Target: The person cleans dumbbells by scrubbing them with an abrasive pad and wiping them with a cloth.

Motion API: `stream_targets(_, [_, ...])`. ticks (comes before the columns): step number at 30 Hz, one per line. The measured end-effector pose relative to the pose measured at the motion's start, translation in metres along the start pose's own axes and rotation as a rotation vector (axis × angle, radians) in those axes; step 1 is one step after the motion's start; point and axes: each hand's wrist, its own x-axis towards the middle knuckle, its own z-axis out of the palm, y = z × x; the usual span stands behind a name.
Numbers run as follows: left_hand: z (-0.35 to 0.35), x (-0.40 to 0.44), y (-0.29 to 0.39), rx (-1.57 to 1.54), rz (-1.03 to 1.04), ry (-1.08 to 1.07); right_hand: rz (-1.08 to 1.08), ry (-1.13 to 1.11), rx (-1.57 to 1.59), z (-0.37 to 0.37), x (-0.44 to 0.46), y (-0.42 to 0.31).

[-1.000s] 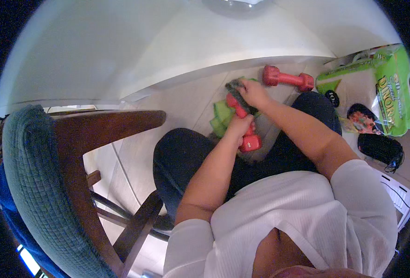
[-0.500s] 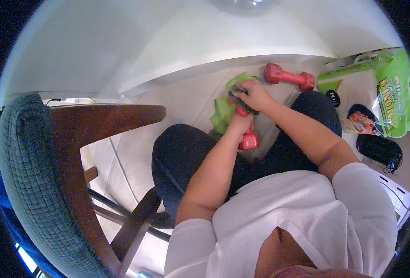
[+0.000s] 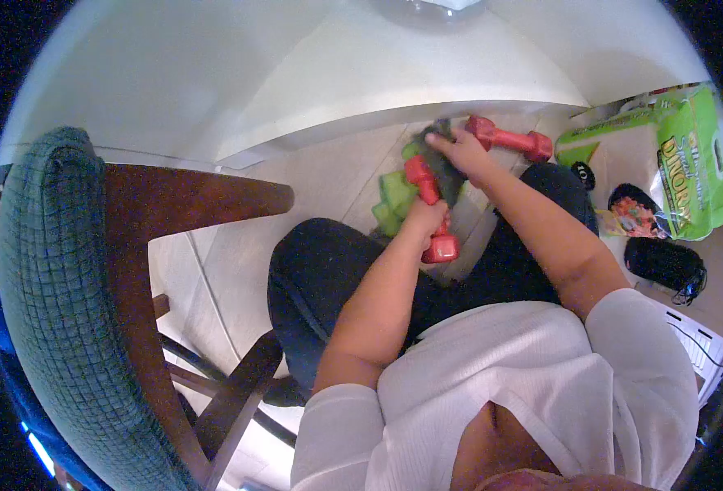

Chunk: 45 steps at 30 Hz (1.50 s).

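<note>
My left hand (image 3: 428,218) is closed round the handle of a red dumbbell (image 3: 419,169), whose two ends stick out past the fist. Just above and to the right, my right hand (image 3: 463,155) grips a dark grey cloth (image 3: 441,169), which hangs down beside the dumbbell. Part of this cloth is blurred. Beneath the dumbbell, a light green cloth (image 3: 394,199) lies crumpled on the floor. A second red dumbbell (image 3: 510,140) rests on the floor beyond my right hand, close to the white panel.
A green package (image 3: 693,164) lies at the right, with a colourful pouch (image 3: 635,210) and a black cylindrical object (image 3: 664,263) near it. A wooden chair (image 3: 206,200) with a green padded back (image 3: 59,303) stands at the left. A white panel (image 3: 337,82) runs along the front.
My right hand has moved up and away from the dumbbell with the dark cloth, uncovering the dumbbell's upper end. My left hand keeps its hold in nearly the same place.
</note>
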Motion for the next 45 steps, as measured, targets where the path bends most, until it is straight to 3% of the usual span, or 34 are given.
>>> stream_targets(3, [0.004, -0.007, 0.006, 0.045, 0.032, 0.030, -0.486, 0.061, -0.525, 0.021, -0.010, 0.034])
stream_targets(4, [0.004, -0.014, 0.014, 0.085, 0.032, 0.036, -0.315, -0.003, -0.459, 0.020, -0.023, 0.010])
stream_targets(10, [0.002, -0.013, 0.016, -0.007, -0.027, 0.025, -0.307, 0.014, -0.485, 0.027, -0.001, 0.013])
stream_targets(13, [0.000, -0.010, 0.013, 0.043, -0.017, -0.002, -0.242, 0.302, -0.523, 0.028, 0.008, 0.013])
stream_targets(16, [-0.002, -0.010, 0.007, 0.047, -0.011, -0.031, -0.050, 0.360, -0.413, -0.001, 0.036, 0.032])
stream_targets(20, [-0.001, -0.007, 0.006, 0.136, 0.010, 0.015, -0.022, 0.069, 0.344, -0.025, -0.005, 0.019])
stream_targets(24, [0.003, -0.008, 0.003, 0.034, 0.126, 0.020, -0.174, -0.046, -0.330, -0.007, -0.023, 0.019])
stream_targets(27, [-0.002, -0.013, 0.007, 0.075, 0.061, 0.029, -0.083, 0.022, -0.253, 0.011, -0.012, 0.031])
stream_targets(30, [0.005, -0.018, 0.020, 0.111, -0.004, 0.055, -0.132, 0.090, -0.423, 0.011, -0.017, 0.013])
stream_targets(36, [0.002, -0.015, 0.014, 0.000, -0.029, 0.045, -0.189, 0.174, -0.408, 0.020, 0.003, 0.026])
stream_targets(39, [0.003, -0.018, 0.018, 0.033, 0.011, -0.017, 0.039, 0.315, -0.276, 0.010, 0.025, 0.036])
stream_targets(42, [-0.002, -0.021, 0.016, 0.088, 0.008, -0.031, 0.126, 0.229, 0.300, -0.013, 0.020, 0.038])
stream_targets(45, [0.006, -0.020, 0.018, 0.005, 0.018, 0.016, 0.034, 0.082, -0.011, -0.018, -0.004, 0.028])
